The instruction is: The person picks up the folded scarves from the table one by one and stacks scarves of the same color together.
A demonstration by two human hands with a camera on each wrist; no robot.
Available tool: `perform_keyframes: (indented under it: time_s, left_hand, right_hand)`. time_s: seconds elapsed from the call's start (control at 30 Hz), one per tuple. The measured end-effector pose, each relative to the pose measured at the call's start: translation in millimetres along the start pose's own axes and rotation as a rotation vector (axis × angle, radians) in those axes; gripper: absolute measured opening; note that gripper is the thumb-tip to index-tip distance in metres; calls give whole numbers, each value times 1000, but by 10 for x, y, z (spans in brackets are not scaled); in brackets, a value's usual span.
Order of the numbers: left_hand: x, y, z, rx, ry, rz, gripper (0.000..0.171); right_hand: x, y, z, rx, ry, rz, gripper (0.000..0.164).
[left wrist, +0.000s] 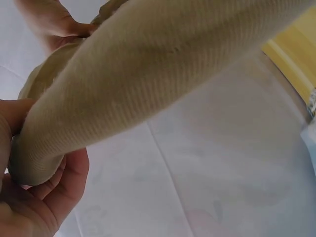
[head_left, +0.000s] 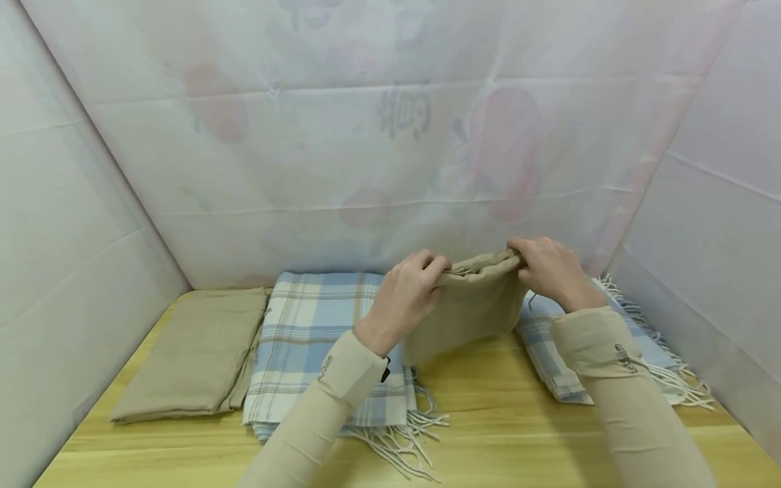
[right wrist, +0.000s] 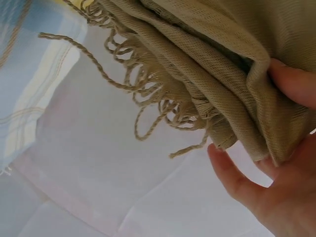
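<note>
A folded tan scarf [head_left: 466, 312] hangs between both hands above the wooden table. My left hand [head_left: 399, 301] pinches its upper left corner, and my right hand [head_left: 552, 271] grips the upper right one. Seen from the left wrist, the thumb and curled fingers [left wrist: 71, 182] wrap the scarf's folded edge [left wrist: 143, 74]. In the right wrist view, the stacked layers [right wrist: 212, 74] lie between thumb and fingers, with twisted fringe [right wrist: 163, 103] dangling off one side.
On the table [head_left: 482, 427], another folded tan cloth [head_left: 195, 352] lies at the far left. Beside it is a blue-and-white plaid scarf [head_left: 317, 325] with white fringe. A second plaid scarf [head_left: 546, 352] lies under the right forearm. White printed sheeting [head_left: 366, 149] encloses the back and sides.
</note>
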State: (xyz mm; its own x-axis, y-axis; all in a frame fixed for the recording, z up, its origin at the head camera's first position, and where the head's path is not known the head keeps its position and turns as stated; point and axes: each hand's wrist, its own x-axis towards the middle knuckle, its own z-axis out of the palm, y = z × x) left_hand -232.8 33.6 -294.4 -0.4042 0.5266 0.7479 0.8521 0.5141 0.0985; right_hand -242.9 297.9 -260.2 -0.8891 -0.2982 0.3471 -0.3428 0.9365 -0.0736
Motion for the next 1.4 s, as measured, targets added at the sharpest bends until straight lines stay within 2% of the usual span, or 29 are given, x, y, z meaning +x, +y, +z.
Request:
perform_keyframes:
  time_s: [0.23, 0.63, 0.83, 1.07, 1.17, 1.4]
  left_hand:
    - [-75, 42, -25, -43, -12, 12, 22]
    - [-150, 161, -49, -38, -11, 57, 31]
    - [-232, 238, -52, -39, -53, 82, 30]
    - [-170, 295, -28, -45, -33, 117, 30]
    - [-168, 313, -12, -39, -44, 118, 27]
    - [-153, 358, 24, -9, -52, 130, 23]
  right_hand:
    - [14, 7, 50, -10, 55, -37, 21]
    - [118, 71, 120, -42, 180, -186, 23]
    - [75, 93, 225, 4, 163, -218, 21]
    - [122, 100, 138, 3, 125, -179, 20]
    - [123, 100, 132, 7, 114, -183, 19]
    - [126, 136, 152, 5, 148, -203, 24]
